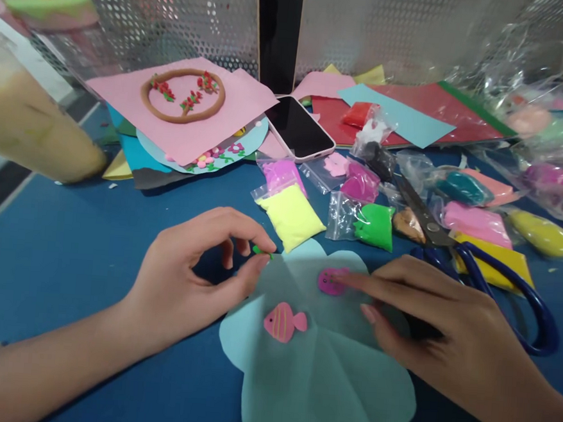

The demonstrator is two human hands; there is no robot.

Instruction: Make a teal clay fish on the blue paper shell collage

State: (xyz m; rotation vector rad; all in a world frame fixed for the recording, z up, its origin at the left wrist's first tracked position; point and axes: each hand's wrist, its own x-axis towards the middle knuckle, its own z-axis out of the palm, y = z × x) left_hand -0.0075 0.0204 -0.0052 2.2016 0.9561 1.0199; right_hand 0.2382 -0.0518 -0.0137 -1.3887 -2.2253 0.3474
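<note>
A scalloped light-blue paper [293, 385] lies on the blue table, creased from its middle. On it is a pink clay fish [279, 322] with yellow stripes, and farther back a purple clay fish [328, 282]. My left hand [200, 269] is at the paper's far left edge, thumb and forefinger pinched on a small bit of green clay [259, 250]. Over the right side, my right hand [446, 332] has its fingers stretched out and holds nothing. Its forefinger rests on the purple fish and covers part of it.
Bags of clay, including yellow [291, 217] and green [375, 226], sit behind the paper. Blue-handled scissors [475, 269] lie at right. A phone [300, 130], pink paper [120, 94] with a brown clay ring [182, 119], and a drink cup [28, 110] stand farther back.
</note>
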